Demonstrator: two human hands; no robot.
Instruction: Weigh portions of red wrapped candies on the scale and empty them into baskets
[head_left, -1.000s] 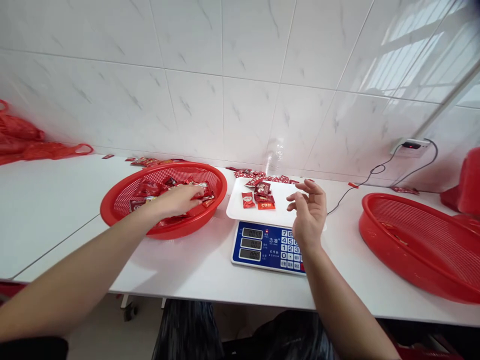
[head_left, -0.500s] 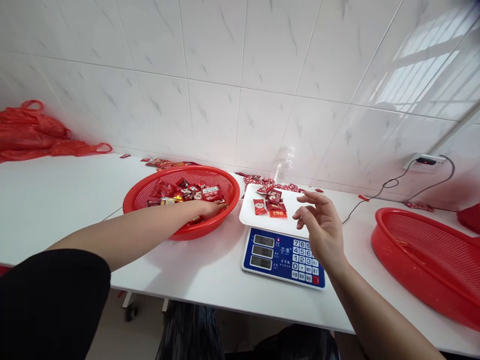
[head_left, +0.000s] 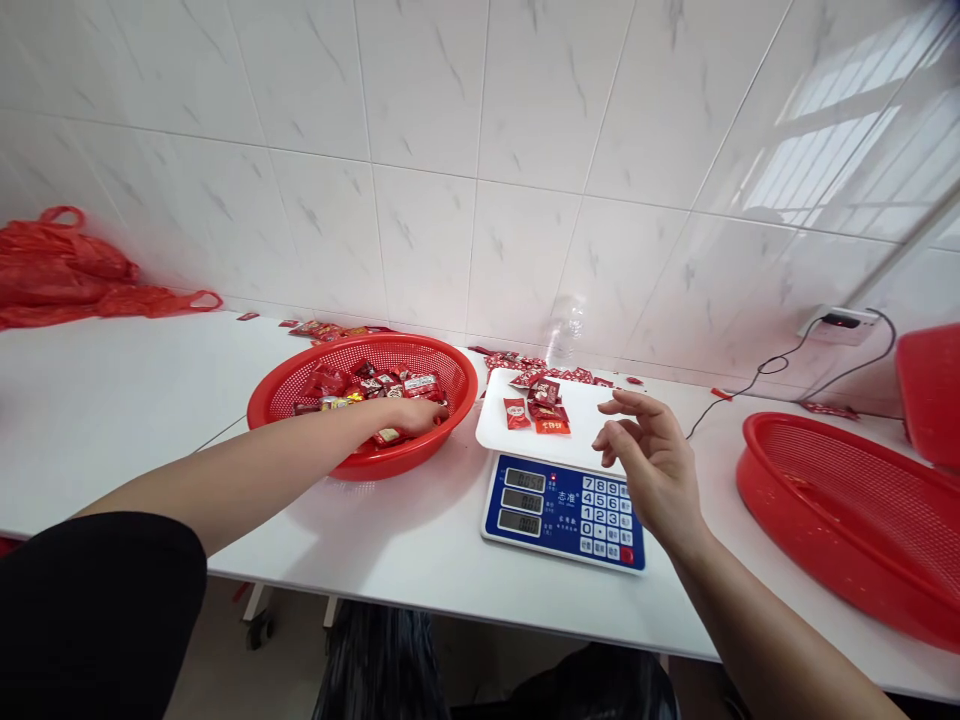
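My left hand point(head_left: 417, 416) is inside the red perforated basket point(head_left: 262, 405), among small wrapped sweets point(head_left: 375, 385). Its fingers are curled down near the right inner wall, and what they hold is hidden. Above the right side of the white weighing pan point(head_left: 495, 425) hovers my right hand point(head_left: 656, 460), fingers loosely bent and apart, with nothing in them. Several red packets point(head_left: 547, 405) lie grouped on the pan. In front of the pan, the digital scale point(head_left: 562, 512) shows its blue panel with lit displays and number keys.
A second red basket point(head_left: 825, 530) stands at the right. Red plastic bags point(head_left: 60, 265) are heaped at the far left. Loose packets point(head_left: 330, 330) lie along the tiled wall, and a cable point(head_left: 750, 378) runs from a wall socket point(head_left: 840, 335).
My left hand has lifted slightly inside the basket, its fingers more drawn in. My right hand has shifted a little rightward and down. The packets stay on the pan.
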